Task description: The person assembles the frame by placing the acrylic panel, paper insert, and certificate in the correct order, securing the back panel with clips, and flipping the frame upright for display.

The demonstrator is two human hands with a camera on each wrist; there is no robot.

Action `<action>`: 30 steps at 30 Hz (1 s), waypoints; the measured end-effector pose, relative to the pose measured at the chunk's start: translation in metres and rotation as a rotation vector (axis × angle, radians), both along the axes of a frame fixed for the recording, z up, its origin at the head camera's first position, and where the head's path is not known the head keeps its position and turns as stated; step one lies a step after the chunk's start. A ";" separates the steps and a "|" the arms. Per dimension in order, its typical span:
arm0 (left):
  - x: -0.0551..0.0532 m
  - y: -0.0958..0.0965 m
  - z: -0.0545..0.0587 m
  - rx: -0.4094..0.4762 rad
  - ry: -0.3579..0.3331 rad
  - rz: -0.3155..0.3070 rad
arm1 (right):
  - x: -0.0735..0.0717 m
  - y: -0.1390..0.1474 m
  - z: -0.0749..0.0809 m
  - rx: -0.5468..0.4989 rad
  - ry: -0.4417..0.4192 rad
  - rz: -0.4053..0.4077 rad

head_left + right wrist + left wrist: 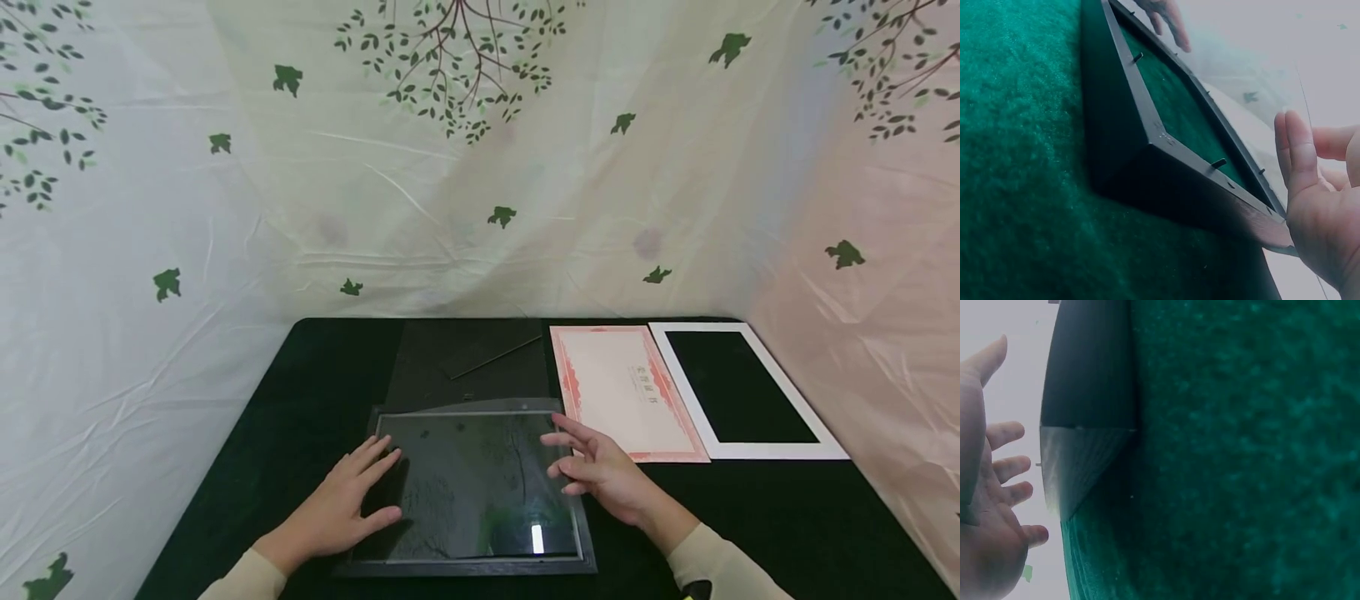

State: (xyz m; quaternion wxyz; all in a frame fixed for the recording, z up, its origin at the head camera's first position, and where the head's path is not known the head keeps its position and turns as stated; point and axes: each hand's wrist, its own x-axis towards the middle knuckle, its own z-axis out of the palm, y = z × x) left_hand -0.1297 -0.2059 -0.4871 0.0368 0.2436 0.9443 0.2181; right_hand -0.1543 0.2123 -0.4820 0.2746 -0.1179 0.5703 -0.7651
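A dark picture frame point(465, 568) lies at the front of the table with a clear, shiny pane point(465, 492) showing inside its border. Small metal tabs point(1219, 164) stand out from the border in the right wrist view. My left hand point(341, 500) is over the frame's left side, fingers spread and fairly straight. Over the right side is my right hand point(600, 471), its index finger reaching to the upper right corner and its other fingers loosely bent. From the left wrist, the left hand point(997, 487) appears beside the frame's outer corner point(1088, 450).
Behind the frame lies a dark backing board point(427, 358) with a thin dark strip point(495, 358) across it. To the right are a pink-bordered certificate point(607, 383) and a white mat point(780, 451). The dark green tablecloth point(277, 442) meets a patterned curtain point(450, 250).
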 end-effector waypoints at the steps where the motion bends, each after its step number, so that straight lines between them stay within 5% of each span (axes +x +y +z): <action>1: 0.000 0.000 -0.001 -0.001 -0.003 -0.003 | 0.000 -0.001 0.000 0.003 0.001 -0.001; 30: -0.002 0.002 -0.007 -0.017 -0.018 -0.030 | -0.004 -0.005 -0.011 0.115 0.032 -0.043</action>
